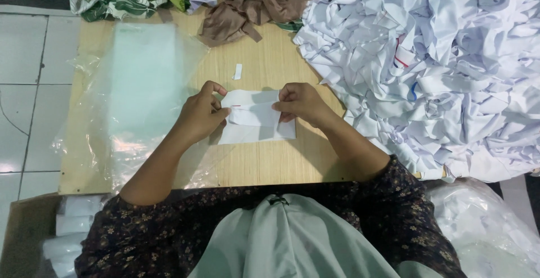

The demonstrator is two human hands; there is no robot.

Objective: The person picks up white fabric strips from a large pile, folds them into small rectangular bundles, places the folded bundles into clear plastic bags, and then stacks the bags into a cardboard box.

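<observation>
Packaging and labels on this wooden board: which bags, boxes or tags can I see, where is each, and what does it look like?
Clear plastic bag: flat on the board's left half, see-through, crinkled edges.
Small paper tag: alone on the board above the folded white cloth, narrow white strip.
Cardboard box: bottom left on the floor, brown, holding bagged white bundles.
Filled plastic bag: bottom right, translucent, whitish.
No screens or signs.

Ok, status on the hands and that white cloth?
Left hand and right hand pinch the folded white cloth, flat on the wooden board. Plastic bags left; nothing blocking.
</observation>
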